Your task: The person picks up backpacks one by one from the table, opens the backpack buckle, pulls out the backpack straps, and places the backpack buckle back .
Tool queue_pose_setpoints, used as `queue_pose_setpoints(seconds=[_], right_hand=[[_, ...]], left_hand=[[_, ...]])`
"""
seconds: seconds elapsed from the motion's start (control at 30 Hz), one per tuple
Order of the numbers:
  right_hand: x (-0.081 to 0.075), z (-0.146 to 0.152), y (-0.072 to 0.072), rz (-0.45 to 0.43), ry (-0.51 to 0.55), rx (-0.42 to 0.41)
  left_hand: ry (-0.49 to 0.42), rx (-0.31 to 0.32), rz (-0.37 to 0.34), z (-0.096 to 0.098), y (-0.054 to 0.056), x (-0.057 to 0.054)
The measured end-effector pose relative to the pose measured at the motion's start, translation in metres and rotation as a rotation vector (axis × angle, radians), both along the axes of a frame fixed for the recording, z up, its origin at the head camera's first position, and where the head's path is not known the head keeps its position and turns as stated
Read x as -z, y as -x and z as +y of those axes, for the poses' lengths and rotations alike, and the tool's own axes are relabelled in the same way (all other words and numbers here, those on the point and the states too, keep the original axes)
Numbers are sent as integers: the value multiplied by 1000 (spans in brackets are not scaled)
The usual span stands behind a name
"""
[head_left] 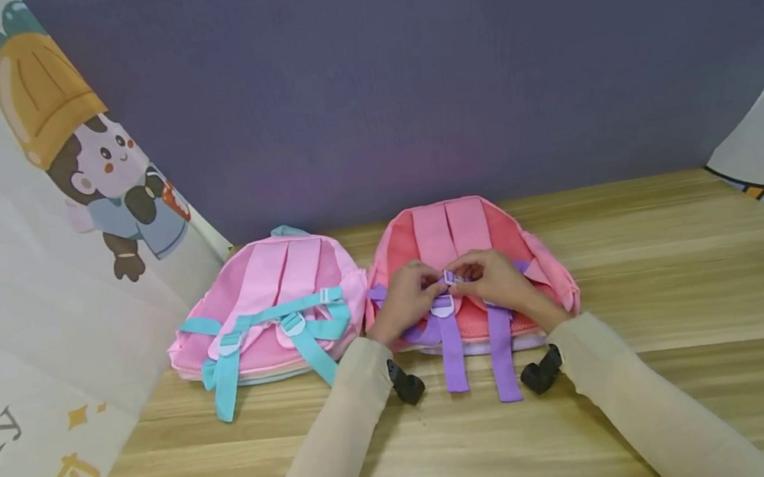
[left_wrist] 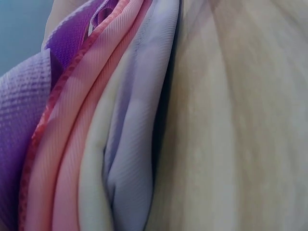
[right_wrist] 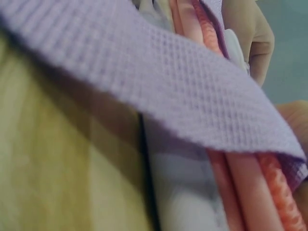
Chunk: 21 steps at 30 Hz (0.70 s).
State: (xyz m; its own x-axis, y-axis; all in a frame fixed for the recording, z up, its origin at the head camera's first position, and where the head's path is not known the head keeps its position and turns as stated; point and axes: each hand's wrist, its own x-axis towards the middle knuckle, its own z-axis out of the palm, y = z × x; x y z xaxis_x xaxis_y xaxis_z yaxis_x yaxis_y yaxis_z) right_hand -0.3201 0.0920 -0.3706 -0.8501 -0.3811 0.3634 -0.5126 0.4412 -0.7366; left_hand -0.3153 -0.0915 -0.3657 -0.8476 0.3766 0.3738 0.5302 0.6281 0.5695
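Observation:
A coral-pink backpack [head_left: 393,249] lies with its padded back and straps facing up. Over its middle, my left hand [head_left: 403,299] and right hand [head_left: 499,281] meet, both pinching a small white buckle [head_left: 450,277] on a purple strap between thumb and fingers. Just below it sits a larger white strap adjuster [head_left: 442,307]. Two loose purple webbing ends [head_left: 454,358] hang over the bag's lower edge onto the table. In the right wrist view a purple strap [right_wrist: 144,72] crosses close to the lens; the left wrist view shows the bag's layered lower edge [left_wrist: 72,125].
Against the coral bag's left side lies a light pink backpack [head_left: 258,281] with turquoise straps [head_left: 227,388], also back side up. Both rest on a wood-grain table [head_left: 669,280]. Behind stands a dark upright panel [head_left: 408,82]; a printed white sheet [head_left: 12,266] borders the left.

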Motion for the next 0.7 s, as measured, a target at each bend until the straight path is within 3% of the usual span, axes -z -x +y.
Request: queue_pose_setpoints(seconds=[0.37, 0.7], right_hand=[[0, 2, 2, -59, 55, -6], [1, 2, 1, -32, 33, -10]], left_hand=[[35, 38, -97, -7, -1, -10], [11, 28, -36, -2, -1, -5]])
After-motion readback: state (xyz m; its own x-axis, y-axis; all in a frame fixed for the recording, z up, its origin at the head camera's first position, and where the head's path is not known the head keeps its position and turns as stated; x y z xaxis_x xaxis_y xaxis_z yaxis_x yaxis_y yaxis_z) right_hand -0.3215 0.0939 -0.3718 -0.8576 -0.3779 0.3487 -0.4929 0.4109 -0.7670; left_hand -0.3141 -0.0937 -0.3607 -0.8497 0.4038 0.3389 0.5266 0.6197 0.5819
